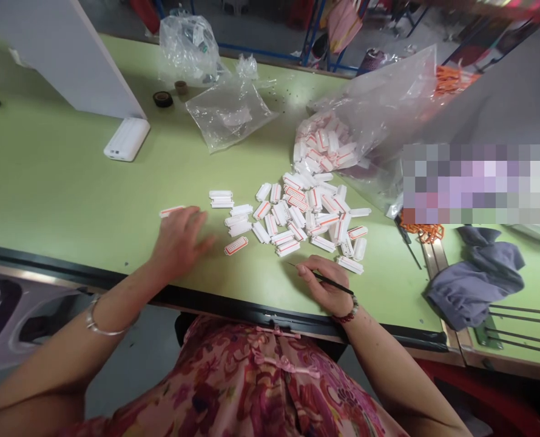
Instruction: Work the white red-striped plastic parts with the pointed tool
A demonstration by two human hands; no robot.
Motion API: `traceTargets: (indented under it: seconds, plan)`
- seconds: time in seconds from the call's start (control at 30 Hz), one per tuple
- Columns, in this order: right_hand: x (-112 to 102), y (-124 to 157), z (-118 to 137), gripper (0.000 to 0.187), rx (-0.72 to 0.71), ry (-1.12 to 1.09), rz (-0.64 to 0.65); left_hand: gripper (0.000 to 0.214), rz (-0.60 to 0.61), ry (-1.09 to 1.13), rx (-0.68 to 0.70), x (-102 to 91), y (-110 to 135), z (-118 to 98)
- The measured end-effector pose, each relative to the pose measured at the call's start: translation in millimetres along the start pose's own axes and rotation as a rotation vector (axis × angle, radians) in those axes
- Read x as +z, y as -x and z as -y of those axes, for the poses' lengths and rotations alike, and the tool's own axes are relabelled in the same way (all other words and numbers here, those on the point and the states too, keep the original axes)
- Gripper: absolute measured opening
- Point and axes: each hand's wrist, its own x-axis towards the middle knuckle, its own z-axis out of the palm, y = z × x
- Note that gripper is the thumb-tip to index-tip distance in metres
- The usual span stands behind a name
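My left hand (pixel 179 241) lies on the green tabletop (pixel 70 182) with its fingers spread. A white plastic strip with an orange-red mark (pixel 172 211) juts out beyond it, touching the hand; whether it is gripped I cannot tell. My right hand (pixel 324 285) pinches a thin black rod (pixel 331 282) at the table's near edge. Between the hands lies a loose pile of similar white strips (pixel 297 212). More of them spill from a clear plastic bag (pixel 329 142) behind the pile.
Further back lie crumpled clear bags (pixel 229 112), a tape roll (pixel 163 99) and a white power bank (pixel 127 138). To the right are an orange chain (pixel 427 232), a grey-blue cloth (pixel 479 276) and several long black rods (pixel 525 321). A white panel (pixel 60 54) stands at the far left.
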Motion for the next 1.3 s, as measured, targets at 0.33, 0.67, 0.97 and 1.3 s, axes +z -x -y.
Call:
traceTargets:
  seconds: [0.33, 0.67, 0.97, 1.3]
  plan:
    - [2.0, -1.0, -2.2, 0.018, -0.036, 0.036, 0.015, 0.024, 0.103, 0.311, 0.395, 30.0, -14.0, -76.8]
    - [4.6, 0.8, -5.8, 0.019, 0.003, 0.016, 0.03, 0.028, 0.211, 0.503, 0.311, 35.8, -37.0, -70.0]
    - [4.9, -0.2, -4.8, 0.016, -0.015, 0.014, 0.019, 0.033, 0.09, 0.364, 0.367, 33.4, -20.5, -65.1]
    - [9.9, 1.7, 2.5, 0.015, -0.149, -0.087, 0.056, 0.016, 0.159, 0.457, 0.459, 33.7, -27.4, -89.4]
